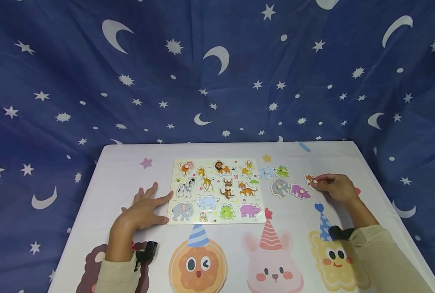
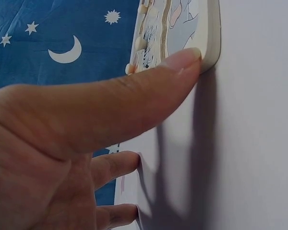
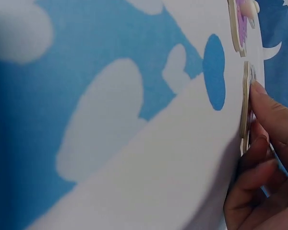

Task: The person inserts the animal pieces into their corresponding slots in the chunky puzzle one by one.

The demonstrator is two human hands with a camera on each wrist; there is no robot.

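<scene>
A wooden animal puzzle board (image 1: 217,196) lies flat on the table, and pieces with small knobs sit in several of its places. My left hand (image 1: 142,211) is spread at the board's left edge, its thumb (image 2: 134,96) touching the near left corner. Off to the right, my right hand (image 1: 338,188) pinches an orange tiger piece (image 1: 308,179) at the table surface; the fingers partly hide it. Close by lie a purple hippo piece (image 1: 299,191), a grey elephant piece (image 1: 280,188), a blue rhino piece (image 1: 265,173) and a green frog piece (image 1: 282,171).
A white tablecloth (image 1: 203,260) printed with party-hat cartoon characters covers the table. Behind and at both sides hangs a dark blue curtain (image 1: 239,93) with moons and stars. The blue rhino piece lies right against the board's right edge.
</scene>
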